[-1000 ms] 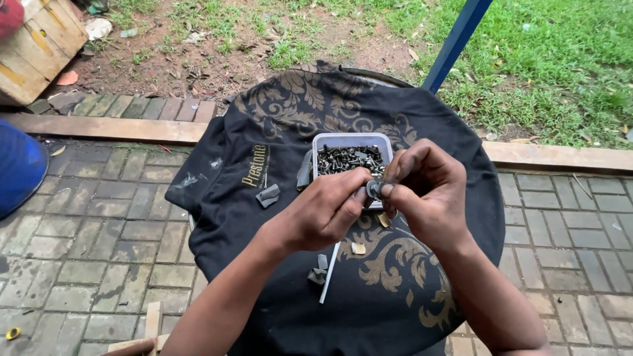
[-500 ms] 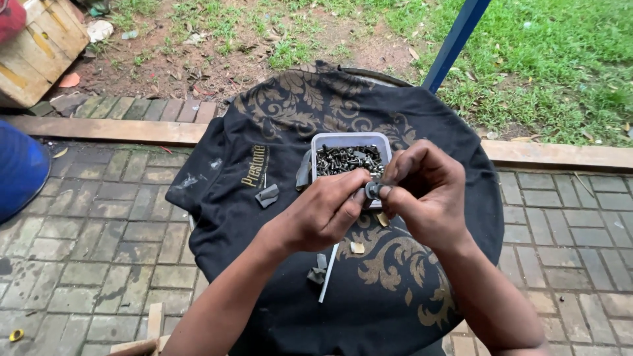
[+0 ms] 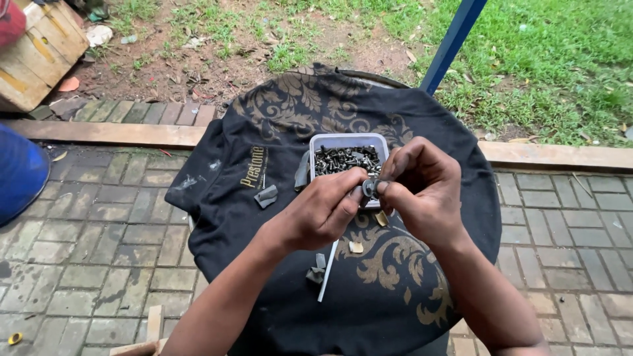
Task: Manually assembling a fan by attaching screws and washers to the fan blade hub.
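my left hand and right hand pinch one small metal fitting between fingertips. just beyond them sits the white tub of screws. a slip could bounce it off the cloth-covered desk onto pavers.

Your left hand and right hand pinch one small dark metal part between their fingertips, over the near rim of the white tub of screws at the middle of the black-cloth-covered bench.
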